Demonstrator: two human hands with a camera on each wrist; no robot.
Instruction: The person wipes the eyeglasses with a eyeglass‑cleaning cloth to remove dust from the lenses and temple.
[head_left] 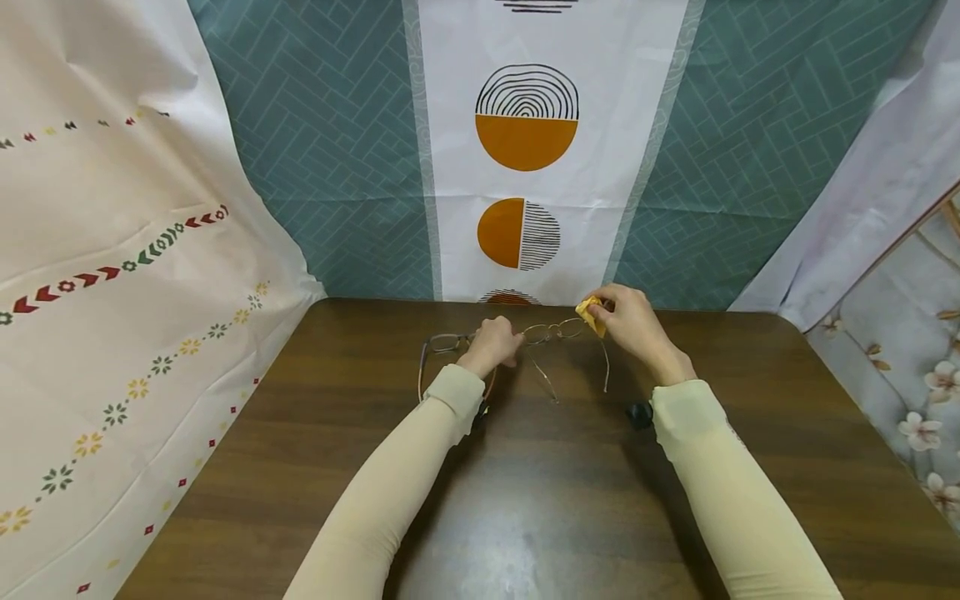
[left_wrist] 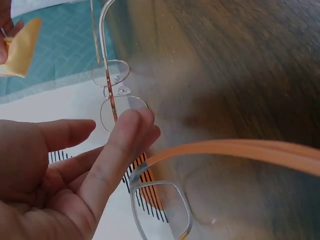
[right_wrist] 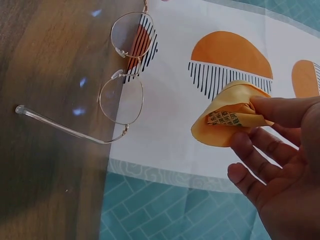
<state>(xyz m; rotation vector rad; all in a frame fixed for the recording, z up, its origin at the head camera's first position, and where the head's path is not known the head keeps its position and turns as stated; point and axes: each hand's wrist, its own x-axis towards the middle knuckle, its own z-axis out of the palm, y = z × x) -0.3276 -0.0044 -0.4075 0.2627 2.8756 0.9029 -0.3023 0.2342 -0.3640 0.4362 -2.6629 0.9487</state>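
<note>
Right now, a pair of spectacles with round lenses and thin gold wire rims (right_wrist: 122,100) is the middle of the work, at the far edge of a dark brown wood-grain table (head_left: 525,500), its slim arms pointing toward the person. Just left of the round spectacles is the left hand (head_left: 492,343), its fingers extended and its thumb standing apart from them. The fingertips overlap the near lens and the hinge end of one arm in the left wrist view; whether they touch or grip the wire, I cannot tell. Just right of the same spectacles, the right hand (head_left: 636,325) pinches a folded yellow cloth with a printed patch of dark lettering (right_wrist: 217,132) between thumb and fingers, the other fingers loosely bent. In the right wrist view a gap shows between that cloth and the round lenses. Farther left of the round spectacles, past the left hand, sits a second pair with squarish lenses, a grey metallic front (left_wrist: 162,210) and orange-brown arms (left_wrist: 235,147), opened out. Behind the round spectacles hangs a white panel printed with orange and striped circles (head_left: 465,167), flanked by teal brick-patterned fabric (head_left: 330,167).
</note>
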